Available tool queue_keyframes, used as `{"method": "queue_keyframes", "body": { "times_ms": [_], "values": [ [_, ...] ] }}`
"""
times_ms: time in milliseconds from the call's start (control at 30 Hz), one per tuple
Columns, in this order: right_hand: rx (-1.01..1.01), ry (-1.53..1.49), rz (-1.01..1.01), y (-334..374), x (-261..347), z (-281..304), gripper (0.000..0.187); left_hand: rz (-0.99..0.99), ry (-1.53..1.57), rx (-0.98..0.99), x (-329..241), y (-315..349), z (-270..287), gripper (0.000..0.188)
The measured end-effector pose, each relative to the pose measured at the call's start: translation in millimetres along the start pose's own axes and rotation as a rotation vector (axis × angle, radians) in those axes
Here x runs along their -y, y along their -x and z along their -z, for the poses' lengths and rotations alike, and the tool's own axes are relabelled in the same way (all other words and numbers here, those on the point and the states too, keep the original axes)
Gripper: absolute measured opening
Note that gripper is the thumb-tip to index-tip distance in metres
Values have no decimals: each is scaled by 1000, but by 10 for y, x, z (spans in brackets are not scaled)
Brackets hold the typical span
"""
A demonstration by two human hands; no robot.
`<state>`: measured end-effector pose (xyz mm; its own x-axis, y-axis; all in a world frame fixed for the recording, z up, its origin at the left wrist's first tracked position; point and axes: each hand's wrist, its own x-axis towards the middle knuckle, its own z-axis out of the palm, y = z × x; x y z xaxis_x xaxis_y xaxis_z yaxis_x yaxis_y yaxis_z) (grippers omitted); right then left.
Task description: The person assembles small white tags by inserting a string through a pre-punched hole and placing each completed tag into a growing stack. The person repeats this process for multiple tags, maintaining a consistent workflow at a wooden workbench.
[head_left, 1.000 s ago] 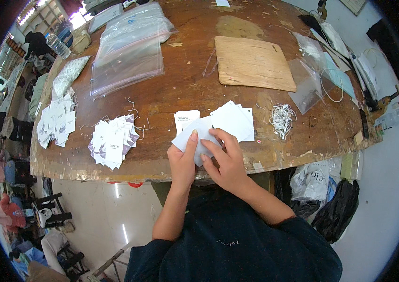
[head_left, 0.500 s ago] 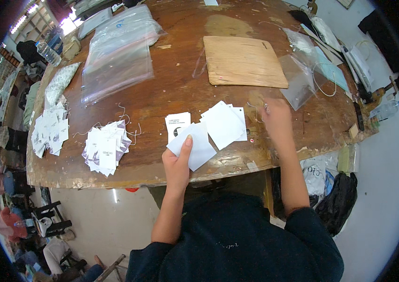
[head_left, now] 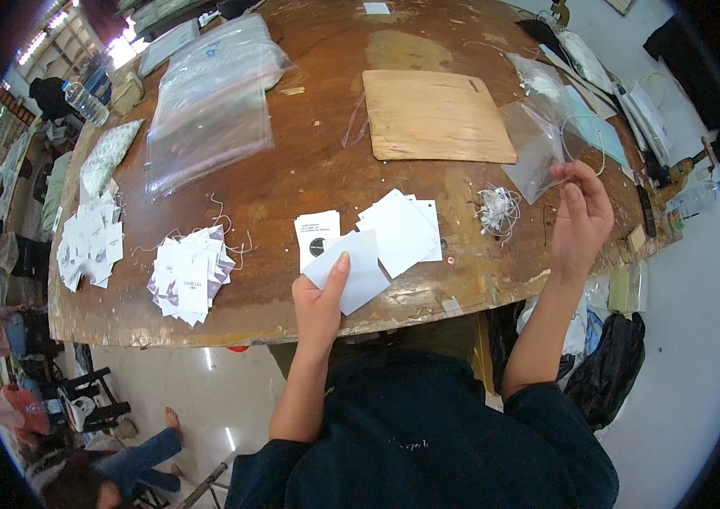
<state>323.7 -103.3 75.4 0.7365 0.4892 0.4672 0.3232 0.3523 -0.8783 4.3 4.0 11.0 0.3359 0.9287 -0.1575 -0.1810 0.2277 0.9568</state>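
My left hand (head_left: 322,293) grips white cards (head_left: 353,271) near the table's front edge, thumb on top. Beyond it lie a stack of printed cards (head_left: 316,237) and a fanned pile of blank white cards (head_left: 398,233); the blank cards' corners have small dark holes. My right hand (head_left: 582,216) is raised at the right, fingers curled as in a pinch beside a clear plastic bag (head_left: 530,153). Whatever it holds is too thin to make out. Left of that hand sits a tangled bundle of white strings (head_left: 497,212).
Strung tags (head_left: 190,276) and another tag pile (head_left: 93,242) lie at the left. Farther back are clear plastic bags (head_left: 212,127) and a thin wooden board (head_left: 436,114). A water bottle (head_left: 86,103) stands at the far left. A person's leg (head_left: 144,454) shows at lower left.
My right hand has moved right and away from the string bundle, which now shows. The left hand stays on its cards. A person has come farther into view at lower left.
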Motion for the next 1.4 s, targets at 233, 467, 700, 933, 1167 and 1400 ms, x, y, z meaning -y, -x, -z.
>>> {"method": "queue_keyframes", "body": {
  "times_ms": [233, 467, 700, 933, 1167, 1400],
  "values": [
    [-145, 123, 95, 31, 158, -248, 13, -88, -83, 6, -2, 18, -48, 34],
    [253, 238, -72, 606, 186, -818, 6, -68, -63, 9, 4, 11, -77, 32],
    [466, 293, 217, 1188, 38, -1465, 4, -105, -191, 59, 36, -5, -52, 30],
    [471, 226, 186, 1249, 29, -1587, 4, -611, -666, -25, 17, 39, -17, 19],
    [577, -20, -403, 1250, 56, -1528, 8, -1209, -1086, -171, -9, -100, 97, 31],
    [540, -135, -614, 1191, 191, -1526, 10, -1397, -1320, -219, -40, 60, 180, 22]
  ]
}}
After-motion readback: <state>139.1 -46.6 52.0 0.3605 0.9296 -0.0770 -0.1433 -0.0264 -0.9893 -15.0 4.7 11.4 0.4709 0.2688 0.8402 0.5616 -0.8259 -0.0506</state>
